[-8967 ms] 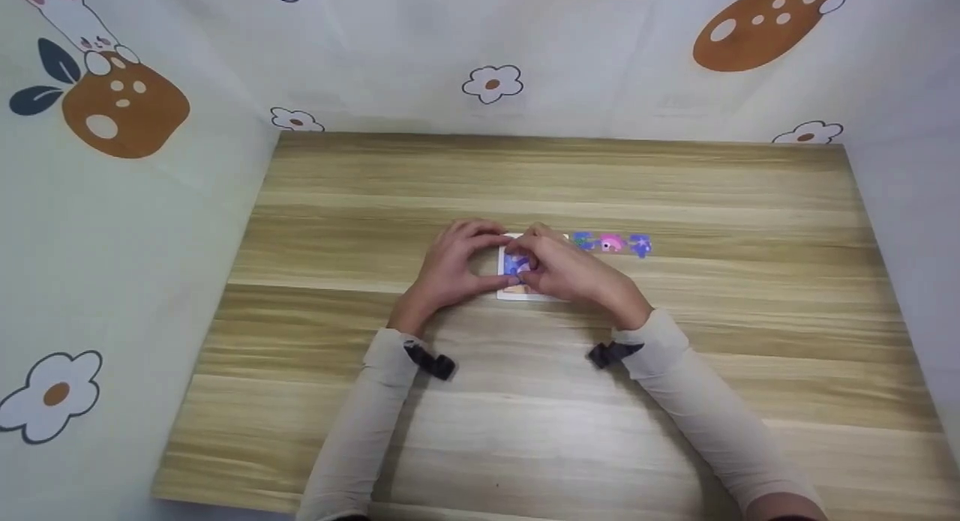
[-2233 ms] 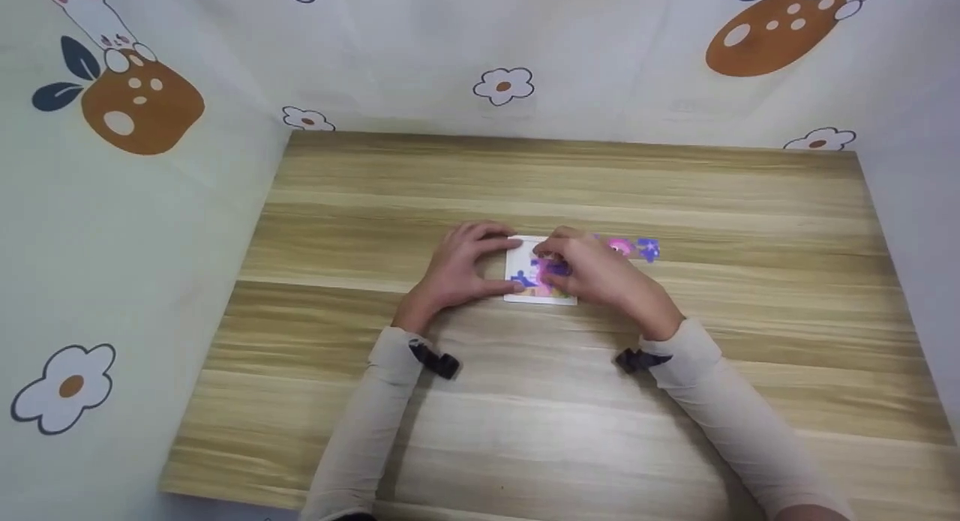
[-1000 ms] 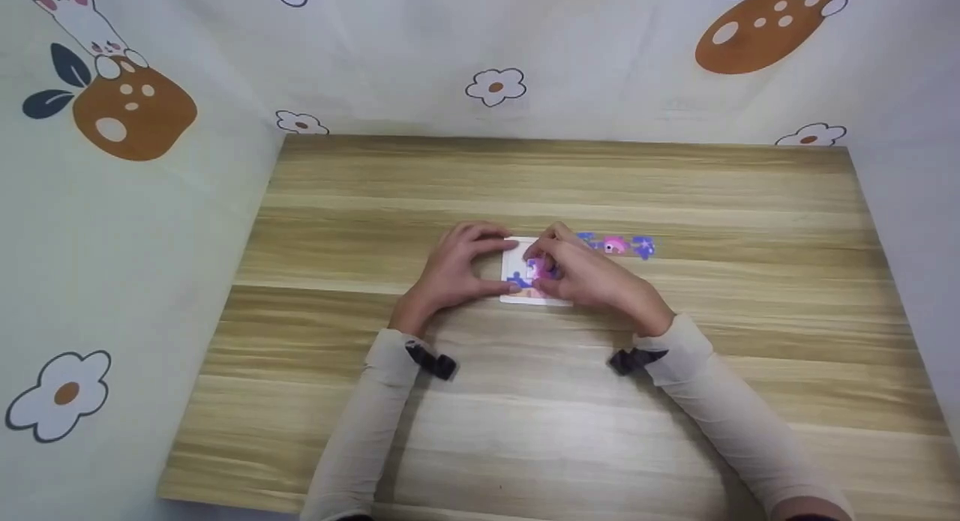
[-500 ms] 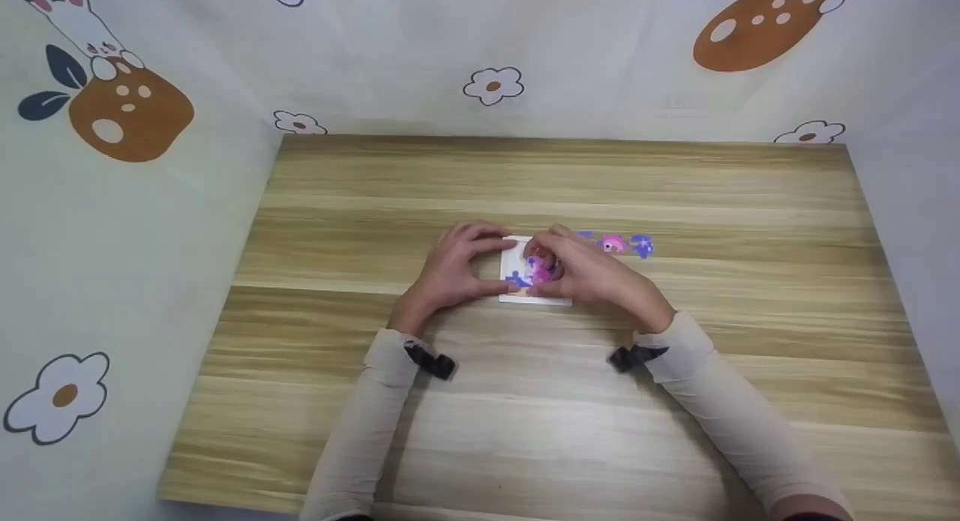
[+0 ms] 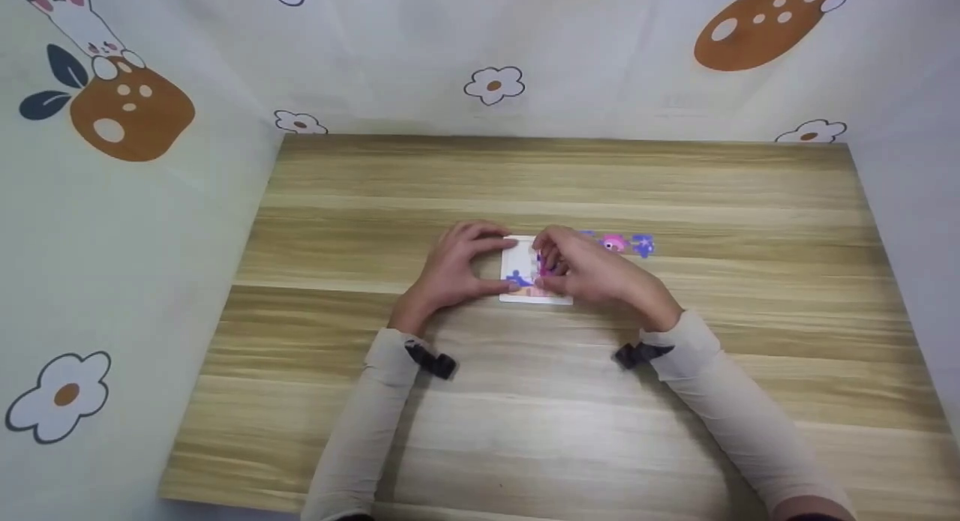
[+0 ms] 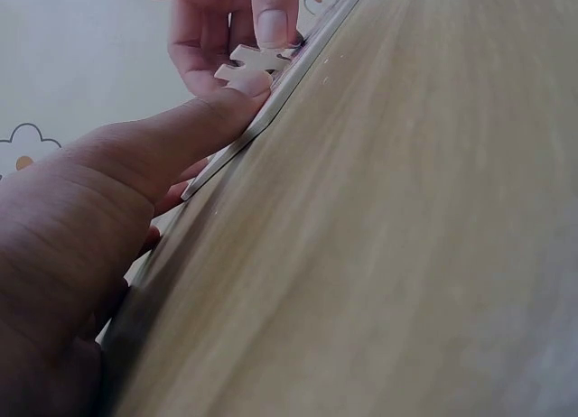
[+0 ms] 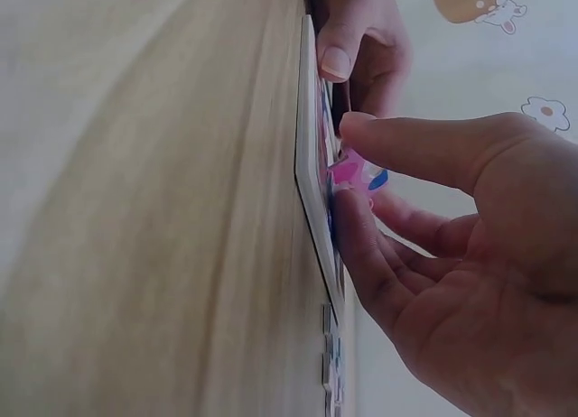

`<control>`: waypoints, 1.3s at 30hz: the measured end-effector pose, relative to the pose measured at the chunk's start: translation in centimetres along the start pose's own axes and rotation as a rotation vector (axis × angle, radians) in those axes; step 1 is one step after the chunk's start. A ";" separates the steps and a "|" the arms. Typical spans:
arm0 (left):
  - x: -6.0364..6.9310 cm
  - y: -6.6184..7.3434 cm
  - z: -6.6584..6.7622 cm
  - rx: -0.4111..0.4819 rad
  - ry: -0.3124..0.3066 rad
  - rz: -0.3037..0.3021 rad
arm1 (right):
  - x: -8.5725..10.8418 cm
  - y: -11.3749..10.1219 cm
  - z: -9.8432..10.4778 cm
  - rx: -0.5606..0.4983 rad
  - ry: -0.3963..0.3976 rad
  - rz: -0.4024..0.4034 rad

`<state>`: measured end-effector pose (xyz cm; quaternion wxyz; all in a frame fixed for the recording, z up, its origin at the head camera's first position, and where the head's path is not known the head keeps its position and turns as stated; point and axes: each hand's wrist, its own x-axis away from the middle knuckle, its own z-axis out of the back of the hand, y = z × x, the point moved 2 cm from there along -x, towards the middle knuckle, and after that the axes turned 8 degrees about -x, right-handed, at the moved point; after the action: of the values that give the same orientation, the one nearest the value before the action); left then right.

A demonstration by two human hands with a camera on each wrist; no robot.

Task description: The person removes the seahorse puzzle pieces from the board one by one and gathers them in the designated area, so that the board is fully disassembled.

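A small white-framed puzzle board (image 5: 519, 253) lies on the wooden table, with blue and peach picture (image 5: 517, 279) along its lower part and bare white at upper left. My left hand (image 5: 453, 270) holds the board's left side, thumb near the lower corner and index finger near the upper. Over the board, my right hand (image 5: 592, 267) pinches a pink puzzle piece (image 7: 349, 171) between thumb and fingers. This piece is tilted up from the board; its pale back and notched edge show in the left wrist view. Right-hand fingers hide the board's right part.
Right of the board lie loose puzzle pieces in a row: a pink fish piece (image 5: 614, 242), a blue starfish piece (image 5: 643, 245), and another blue one mostly behind my right hand. A patterned cloth (image 5: 585, 64) hangs behind the table (image 5: 510, 431).
Nine seconds ago the board's left part showed more picture; now its upper left is white. Over the last half second my right hand shifts slightly right and tips the pink piece up on edge.
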<state>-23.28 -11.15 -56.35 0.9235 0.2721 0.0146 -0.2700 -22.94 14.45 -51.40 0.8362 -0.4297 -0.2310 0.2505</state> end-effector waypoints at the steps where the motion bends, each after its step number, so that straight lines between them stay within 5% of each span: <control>1: 0.0 0.0 0.0 -0.002 0.000 0.001 | 0.0 0.0 0.0 -0.016 -0.003 -0.008; 20: 0.0 0.0 -0.1 -0.010 0.025 -0.021 | 0.2 0.6 0.5 -0.071 -0.018 0.070; 39: 0.0 -0.1 -0.2 -0.008 0.015 -0.011 | 0.0 0.5 0.3 -0.037 0.026 0.063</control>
<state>-23.31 -11.17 -56.57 0.9230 0.2703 0.0243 -0.2729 -23.25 14.92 -51.70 0.8226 -0.4556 -0.2110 0.2669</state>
